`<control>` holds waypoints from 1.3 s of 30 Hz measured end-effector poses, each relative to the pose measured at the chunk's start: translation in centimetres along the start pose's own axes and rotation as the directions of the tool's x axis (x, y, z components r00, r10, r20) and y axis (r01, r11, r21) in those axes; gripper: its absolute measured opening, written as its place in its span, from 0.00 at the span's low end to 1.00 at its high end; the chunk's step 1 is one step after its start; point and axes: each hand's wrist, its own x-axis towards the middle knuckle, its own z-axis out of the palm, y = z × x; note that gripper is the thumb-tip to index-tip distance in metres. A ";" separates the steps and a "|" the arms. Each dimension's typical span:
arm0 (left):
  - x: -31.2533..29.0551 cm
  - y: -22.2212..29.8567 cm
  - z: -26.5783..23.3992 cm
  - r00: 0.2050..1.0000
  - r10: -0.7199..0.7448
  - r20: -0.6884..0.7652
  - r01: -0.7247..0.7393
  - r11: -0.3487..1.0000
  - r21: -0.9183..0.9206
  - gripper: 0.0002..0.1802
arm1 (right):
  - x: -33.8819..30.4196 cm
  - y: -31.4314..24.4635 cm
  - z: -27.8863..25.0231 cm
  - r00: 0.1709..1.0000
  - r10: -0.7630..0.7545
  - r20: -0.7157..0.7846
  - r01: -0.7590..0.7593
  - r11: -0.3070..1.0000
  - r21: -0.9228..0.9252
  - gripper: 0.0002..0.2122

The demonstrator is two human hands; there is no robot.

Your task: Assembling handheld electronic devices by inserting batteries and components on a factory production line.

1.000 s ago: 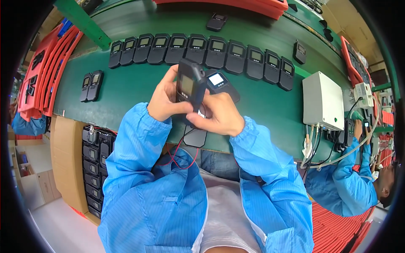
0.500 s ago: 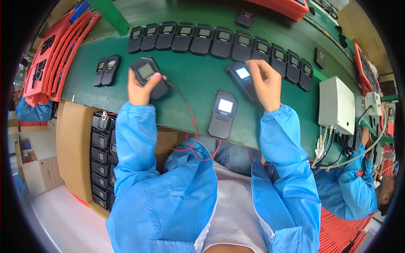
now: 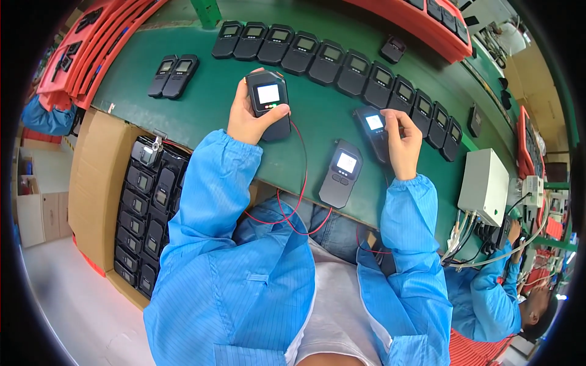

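Note:
My left hand (image 3: 249, 122) is wrapped round a black handheld device (image 3: 278, 129), its screen lit white and small coloured lights glowing below it. The left thumb presses at the buttons under the screen. My right hand (image 3: 404, 145) is closed, its thumb and fingers together at the edge of a second device (image 3: 378, 141) with a lit screen, which rests on the bench. What those fingertips pinch, if anything, is hidden. Between my hands lies a third device (image 3: 339, 183), also lit. A red wire (image 3: 305, 160) hangs from the held device, and another wire leaves the third.
Several dark-screened devices (image 3: 330, 56) line the back of the green bench (image 3: 201, 122), with a pair (image 3: 182, 76) at left. A carton (image 3: 97, 195) of devices stands left. Right are a pale box (image 3: 482, 186) with cables and a co-worker's blue sleeve (image 3: 488, 305). Red trays (image 3: 101, 52) stack far left.
The screen of the device in my left hand has turned from grey to bright white, with lights glowing. That hand has drawn closer to the right one. The view has shifted and tilted.

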 end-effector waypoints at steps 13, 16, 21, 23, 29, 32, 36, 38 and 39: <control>-0.4 -0.4 0.3 0.997 -0.037 0.068 0.029 0.994 0.110 0.55 | 0.0 0.3 -0.2 1.000 -0.016 0.020 0.015 1.000 0.012 0.10; -0.2 -0.4 0.5 0.998 -0.004 0.066 -0.006 0.989 0.147 0.57 | 0.1 0.2 -0.2 0.999 -0.017 0.031 0.018 1.000 -0.014 0.10; -0.5 -0.3 0.3 0.991 0.025 0.128 -0.052 0.976 0.210 0.55 | -0.1 -0.1 -0.1 0.999 -0.041 0.030 0.040 0.999 0.024 0.10; -0.6 -0.6 0.4 0.974 -0.057 0.221 -0.034 0.921 0.387 0.52 | -0.3 -0.3 -0.1 1.000 -0.009 0.025 0.008 1.000 0.028 0.10; -1.4 -0.4 0.8 0.968 0.094 0.232 -0.244 0.554 0.796 0.47 | -0.2 -0.1 -0.1 0.999 -0.008 0.033 0.007 0.999 0.044 0.10; -0.1 1.4 -1.3 0.988 0.140 -0.065 -0.092 0.871 0.483 0.43 | -0.1 0.0 -0.4 1.000 -0.002 0.030 0.000 0.999 0.047 0.10; 4.8 3.9 -12.2 0.828 0.543 0.144 -0.276 0.171 0.946 0.37 | 0.1 0.3 -0.4 1.000 0.009 0.024 -0.011 0.999 0.042 0.10; 5.6 3.6 -15.8 0.868 0.491 0.074 -0.060 -0.044 0.997 0.36 | 0.1 0.4 -0.4 0.999 0.018 0.036 -0.020 0.998 0.054 0.10; 5.7 3.2 -17.1 0.889 0.457 -0.014 0.151 -0.265 0.952 0.35 | 0.1 0.5 -0.4 0.999 0.021 0.041 -0.023 0.998 0.061 0.10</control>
